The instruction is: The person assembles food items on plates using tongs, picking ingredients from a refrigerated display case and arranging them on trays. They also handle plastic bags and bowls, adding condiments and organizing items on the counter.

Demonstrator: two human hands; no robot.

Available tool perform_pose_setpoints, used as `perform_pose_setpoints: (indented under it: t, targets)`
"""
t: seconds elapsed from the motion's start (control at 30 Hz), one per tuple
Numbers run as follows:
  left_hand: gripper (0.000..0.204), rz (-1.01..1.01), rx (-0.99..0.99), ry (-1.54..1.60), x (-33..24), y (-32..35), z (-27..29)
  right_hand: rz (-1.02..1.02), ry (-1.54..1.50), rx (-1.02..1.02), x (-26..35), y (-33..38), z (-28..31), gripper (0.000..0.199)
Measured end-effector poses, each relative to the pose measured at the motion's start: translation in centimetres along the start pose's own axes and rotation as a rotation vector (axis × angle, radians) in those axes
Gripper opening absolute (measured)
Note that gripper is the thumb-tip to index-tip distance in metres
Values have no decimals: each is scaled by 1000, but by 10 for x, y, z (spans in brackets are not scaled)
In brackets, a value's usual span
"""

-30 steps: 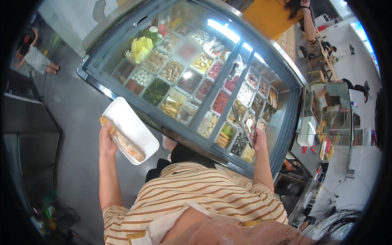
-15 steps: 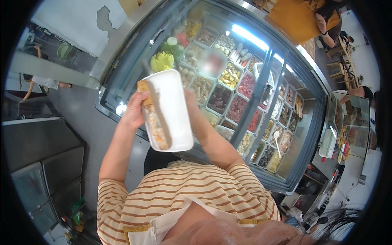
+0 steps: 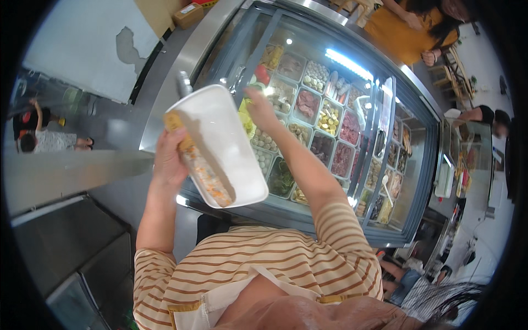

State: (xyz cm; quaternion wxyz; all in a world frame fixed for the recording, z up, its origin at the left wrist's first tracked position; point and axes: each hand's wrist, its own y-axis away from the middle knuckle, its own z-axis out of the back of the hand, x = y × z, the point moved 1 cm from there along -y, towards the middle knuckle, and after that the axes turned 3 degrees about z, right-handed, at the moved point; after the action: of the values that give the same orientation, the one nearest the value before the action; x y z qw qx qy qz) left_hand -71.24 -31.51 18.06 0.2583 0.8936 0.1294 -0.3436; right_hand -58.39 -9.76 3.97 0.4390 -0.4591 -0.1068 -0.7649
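My left hand [image 3: 169, 157] grips the near-left rim of a white rectangular tray [image 3: 242, 165], thumb over the edge. Inside the tray, along that side, lies a long narrow stick-like item [image 3: 206, 173], yellow-brown at its top and speckled white and orange below. My right hand [image 3: 259, 110] is stretched over the glass-topped display case, above green lettuce [image 3: 245, 118] and near a metal door handle [image 3: 237, 77]. Motion blurs its fingers, so whether it touches anything is unclear. A shiny metal piece [image 3: 184, 83], too blurred to name, shows at the tray's far edge.
The display case [image 3: 410, 234] holds many clear tubs of sliced meat [image 3: 307, 104], white balls [image 3: 316, 75] and cut yellow food [image 3: 329, 117]. A white spoon [image 3: 386, 184] lies at its right. A person in an orange top [image 3: 393, 27] stands beyond it.
My right hand has left the tray's right side and reached out over the case. The tray, in my left hand, has tilted and shifted a little left.
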Motion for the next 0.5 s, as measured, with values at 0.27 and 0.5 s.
perform_pose_setpoints:
  t: [0.27, 0.5]
  targets:
    - [41, 18, -100, 52, -9, -26, 66, 473, 936, 233, -32, -70, -49, 14]
    - [46, 95, -71, -8, 13, -44, 50, 428, 962, 92, -49, -17, -3, 10]
